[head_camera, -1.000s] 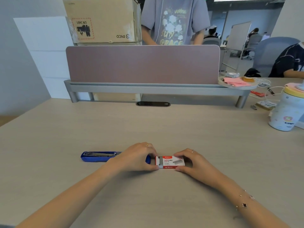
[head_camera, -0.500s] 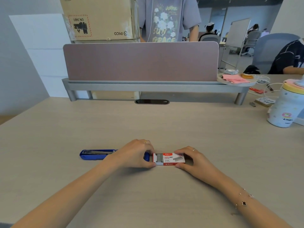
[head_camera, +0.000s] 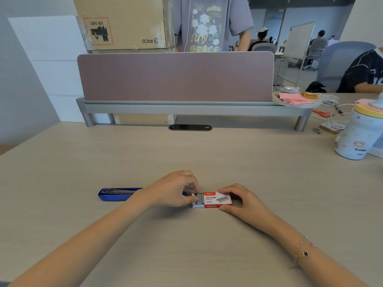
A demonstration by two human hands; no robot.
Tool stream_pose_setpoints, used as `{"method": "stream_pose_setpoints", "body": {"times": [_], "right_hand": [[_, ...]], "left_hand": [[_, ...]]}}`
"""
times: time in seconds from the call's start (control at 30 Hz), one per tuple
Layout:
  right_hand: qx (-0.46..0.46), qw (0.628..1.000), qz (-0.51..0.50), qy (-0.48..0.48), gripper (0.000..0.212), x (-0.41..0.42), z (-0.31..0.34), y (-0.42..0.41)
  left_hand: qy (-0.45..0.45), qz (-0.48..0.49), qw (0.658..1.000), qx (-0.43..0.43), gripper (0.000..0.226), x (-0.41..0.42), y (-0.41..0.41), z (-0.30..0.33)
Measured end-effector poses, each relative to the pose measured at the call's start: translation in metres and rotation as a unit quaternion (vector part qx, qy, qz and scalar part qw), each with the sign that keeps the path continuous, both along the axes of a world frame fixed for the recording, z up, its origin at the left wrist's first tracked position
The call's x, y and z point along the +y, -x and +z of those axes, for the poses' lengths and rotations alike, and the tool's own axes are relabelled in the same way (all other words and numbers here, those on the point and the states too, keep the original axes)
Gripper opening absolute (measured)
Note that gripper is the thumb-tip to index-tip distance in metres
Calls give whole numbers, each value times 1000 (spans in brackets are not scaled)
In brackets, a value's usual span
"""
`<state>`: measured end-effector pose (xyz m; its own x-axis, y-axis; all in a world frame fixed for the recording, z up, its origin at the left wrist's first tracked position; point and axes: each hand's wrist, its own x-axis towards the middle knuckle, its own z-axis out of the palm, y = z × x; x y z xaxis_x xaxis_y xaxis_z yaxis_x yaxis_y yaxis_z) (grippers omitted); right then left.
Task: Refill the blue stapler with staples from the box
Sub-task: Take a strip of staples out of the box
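Note:
A small red-and-white staple box [head_camera: 216, 200] lies flat on the desk in front of me. Its inner tray is slid a little out to the left, and grey staples [head_camera: 200, 198] show in the gap. My right hand [head_camera: 241, 200] grips the box's right end between thumb and fingers. My left hand [head_camera: 173, 190] has its fingertips on the exposed tray end and staples. The blue stapler [head_camera: 118, 194] lies open on the desk just behind my left hand, its metal channel facing up; its right end is hidden by that hand.
A pink divider panel on a grey riser [head_camera: 176, 108] crosses the desk's far side, with a cable slot [head_camera: 190, 127] below it. A patterned white bottle [head_camera: 359, 133] stands at the right edge. A person stands behind the divider beside a cardboard box [head_camera: 122, 22].
The box's tray has slid further out to the left, exposing more staples. My left fingers have shifted onto the open end. The right hand keeps its hold.

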<state>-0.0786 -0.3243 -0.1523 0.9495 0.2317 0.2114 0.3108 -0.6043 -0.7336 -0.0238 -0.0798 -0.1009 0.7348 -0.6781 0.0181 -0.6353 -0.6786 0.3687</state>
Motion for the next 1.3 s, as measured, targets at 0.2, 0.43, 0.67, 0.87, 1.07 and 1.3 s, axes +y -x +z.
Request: {"method": "stream_pose_setpoints", "body": {"times": [0.2, 0.43, 0.67, 0.87, 1.07, 1.3], "right_hand": [[-2, 1000, -2, 0, 38, 0, -2, -1], [-7, 1000, -3, 0, 39, -1, -3, -1], [-8, 1000, -2, -4, 38, 0, -2, 0], [-10, 1000, -1, 2, 38, 1, -1, 1], [-7, 1000, -5, 5, 38, 1, 0, 2], [-8, 1000, -11, 7, 37, 4, 6, 7]], "left_hand": [[-16, -4, 1000, 5, 19, -4, -2, -1], [-13, 6, 1000, 5, 11, -9, -2, -2], [0, 31, 999, 29, 12, -15, -2, 0], [22, 54, 995, 75, 17, -16, -4, 4], [53, 68, 990, 110, 18, -13, -3, 8], [99, 97, 981, 134, 17, -9, 1, 10]]}}
